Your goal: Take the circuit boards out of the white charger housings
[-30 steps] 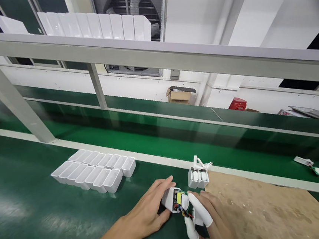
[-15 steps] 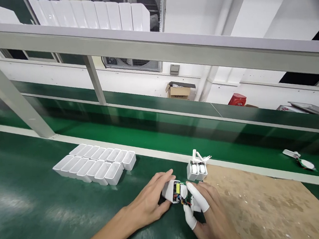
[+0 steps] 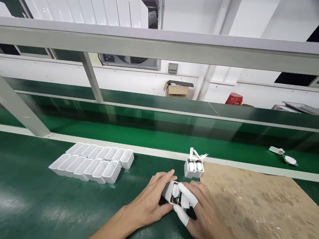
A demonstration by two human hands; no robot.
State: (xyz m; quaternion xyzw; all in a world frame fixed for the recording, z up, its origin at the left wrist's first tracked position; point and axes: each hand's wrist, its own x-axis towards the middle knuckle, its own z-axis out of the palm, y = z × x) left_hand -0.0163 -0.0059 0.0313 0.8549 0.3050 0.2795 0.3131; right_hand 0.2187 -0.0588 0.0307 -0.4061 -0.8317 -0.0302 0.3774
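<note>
My left hand [image 3: 152, 202] is closed around a white plastic housing [image 3: 167, 191], which lies tilted with its open end toward the right. Inside that opening sits a circuit board [image 3: 175, 199] with small parts and wires, and a round white piece [image 3: 175, 189] beside it. My right hand [image 3: 199, 212], with white finger cots on thumb and index finger, pinches the circuit board assembly at the housing's mouth. A small white part shows between those fingers; its lower side is hidden.
Two rows of white housings [image 3: 96, 163] stand on the green table at left. Two filled housings [image 3: 194, 167] stand behind my hands, by a brown cardboard sheet [image 3: 256, 204]. A loose assembly [image 3: 284, 156] lies on the green belt [image 3: 138, 130]. A metal frame [image 3: 141, 39] crosses above.
My right hand has moved left toward the housing. The circuit board has slid deeper into it, and its yellow component is now out of sight. On the belt, the loose assembly has shifted left.
</note>
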